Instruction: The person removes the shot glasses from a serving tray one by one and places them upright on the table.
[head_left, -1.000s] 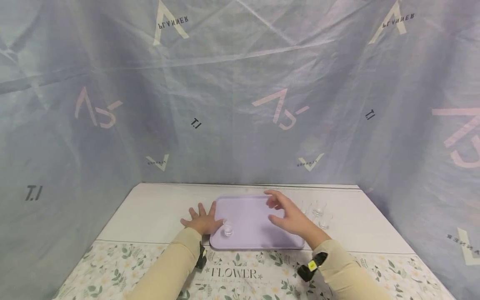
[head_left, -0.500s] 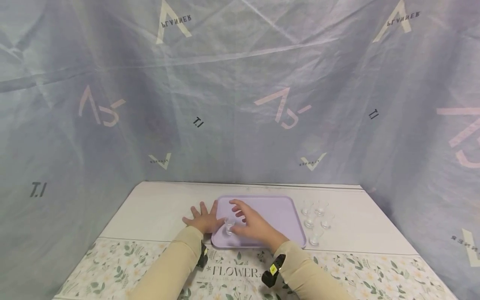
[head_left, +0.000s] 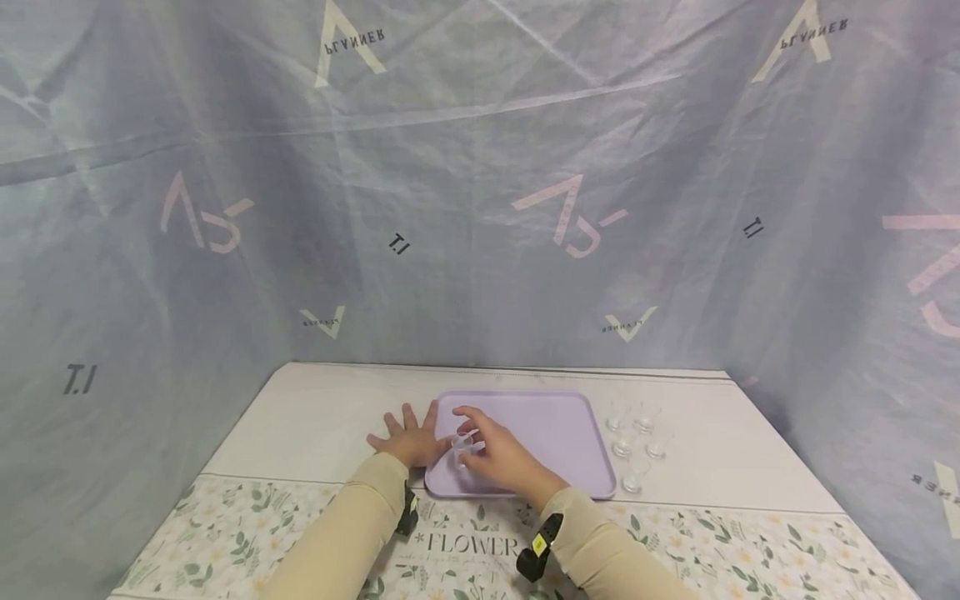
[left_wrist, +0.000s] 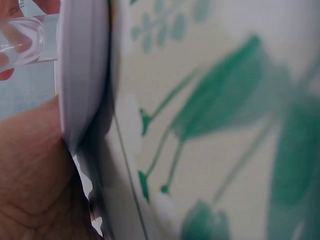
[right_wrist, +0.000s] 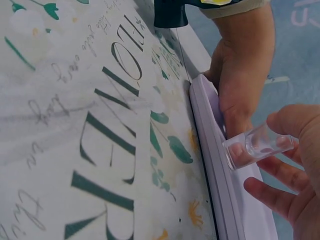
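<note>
A lavender tray [head_left: 551, 433] lies on the table. My left hand [head_left: 408, 437] lies flat with spread fingers at the tray's left edge, and its thumb is against the rim [right_wrist: 212, 130]. My right hand [head_left: 474, 440] reaches over the tray's near left corner and pinches a small clear glass [head_left: 462, 446] between thumb and fingers. In the right wrist view the glass [right_wrist: 255, 147] is held just above the tray, beside the left hand [right_wrist: 240, 90]. The left wrist view shows the tray's rim [left_wrist: 82, 75] and the glass [left_wrist: 20, 42] at the top left.
Several more small clear glasses [head_left: 633, 437] stand on the pale tabletop right of the tray. A floral cloth [head_left: 465, 546] printed FLOWER covers the near table edge. Blue-grey sheeting [head_left: 480, 208] walls in the back and sides.
My right hand crossed the tray from its right side to the near left corner and took hold of the glass standing there. The left hand stayed put.
</note>
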